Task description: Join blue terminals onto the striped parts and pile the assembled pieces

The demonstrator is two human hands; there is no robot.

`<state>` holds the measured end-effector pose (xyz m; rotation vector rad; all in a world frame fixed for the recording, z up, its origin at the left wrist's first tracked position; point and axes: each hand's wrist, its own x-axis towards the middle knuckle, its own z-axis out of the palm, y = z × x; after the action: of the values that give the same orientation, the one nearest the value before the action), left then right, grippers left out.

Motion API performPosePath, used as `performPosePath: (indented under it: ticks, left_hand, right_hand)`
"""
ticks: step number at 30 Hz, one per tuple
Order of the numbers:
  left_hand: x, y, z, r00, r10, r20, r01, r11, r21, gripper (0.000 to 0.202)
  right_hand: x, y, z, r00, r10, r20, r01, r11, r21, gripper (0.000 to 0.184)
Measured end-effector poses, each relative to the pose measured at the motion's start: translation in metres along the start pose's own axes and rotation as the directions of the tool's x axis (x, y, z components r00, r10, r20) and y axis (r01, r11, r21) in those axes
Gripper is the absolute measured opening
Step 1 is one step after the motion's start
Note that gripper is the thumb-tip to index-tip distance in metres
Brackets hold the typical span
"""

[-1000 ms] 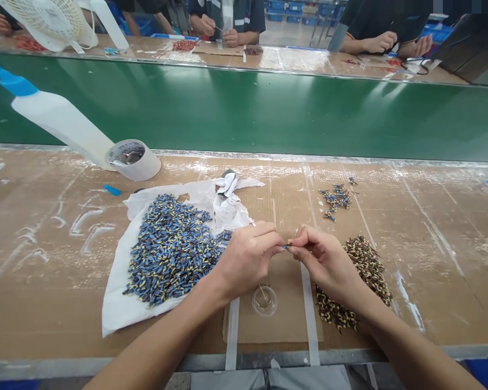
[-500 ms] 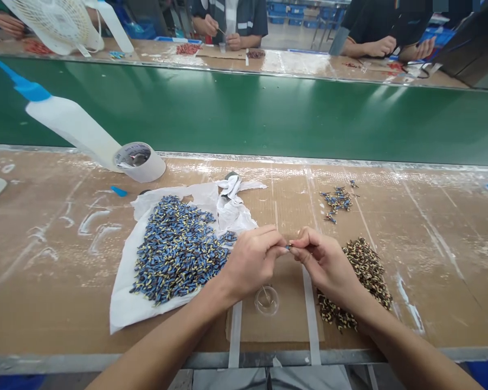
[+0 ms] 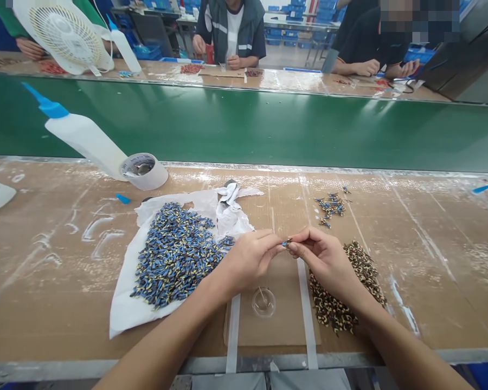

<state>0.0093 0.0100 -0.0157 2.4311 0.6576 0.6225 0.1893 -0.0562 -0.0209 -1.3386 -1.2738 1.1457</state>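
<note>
A factory assembly line is shown: a green conveyor belt [image 3: 268, 127] is flanked by workbenches [image 3: 44, 260] where seated workers [image 3: 231, 32] sort small parts [image 3: 174, 254].

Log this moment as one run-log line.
left hand: pinching small blue piece | right hand: pinching same piece | below: clear cup | left: blue pile

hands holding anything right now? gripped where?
Both hands, left hand and right hand, pinch one small blue part between their fingertips, one at each end.
</note>
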Motion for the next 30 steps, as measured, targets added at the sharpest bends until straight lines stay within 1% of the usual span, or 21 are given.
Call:
performPosePath:
  ticks: [5,8,10,13,16,24,30]
  left_hand:
    - [0.0,0.004,-0.001,1.0,-0.016,-0.026,0.014,0.995,-0.096,0.02]
    - [0.0,0.004,-0.001,0.999,-0.023,-0.025,0.02,0.991,-0.129,0.021]
    - [-0.001,0.004,0.0,1.0,-0.02,-0.014,0.019,0.992,-0.121,0.022]
    - [-0.002,0.003,0.004,1.0,0.002,-0.014,-0.003,0.996,-0.086,0.025]
    - [-0.003,0.002,0.006,0.999,0.028,-0.022,-0.029,0.998,-0.049,0.027]
    - [-0.003,0.0,0.005,0.998,0.039,0.041,-0.042,0.997,0.066,0.023]
    - [-0.004,0.0,0.004,0.997,0.025,0.076,-0.032,0.995,0.096,0.023]
  right_hand:
    - [0.002,0.0,-0.004,0.995,0.087,0.038,-0.092,0.985,0.145,0.015]
    - [0.003,0.0,-0.005,0.991,0.104,0.083,-0.117,0.978,0.17,0.012]
    - [0.003,0.001,-0.005,0.992,0.077,0.1,-0.091,0.986,0.142,0.011]
    - [0.002,0.003,-0.004,0.993,0.011,0.12,-0.02,0.997,0.079,0.012]
    - [0.001,0.005,-0.003,0.987,-0.035,0.159,0.026,0.998,0.061,0.013]
    - [-0.003,0.01,0.003,0.987,-0.044,0.158,0.051,0.998,-0.038,0.013]
    - [-0.005,0.007,0.004,0.982,-0.056,0.181,0.076,0.991,-0.109,0.016]
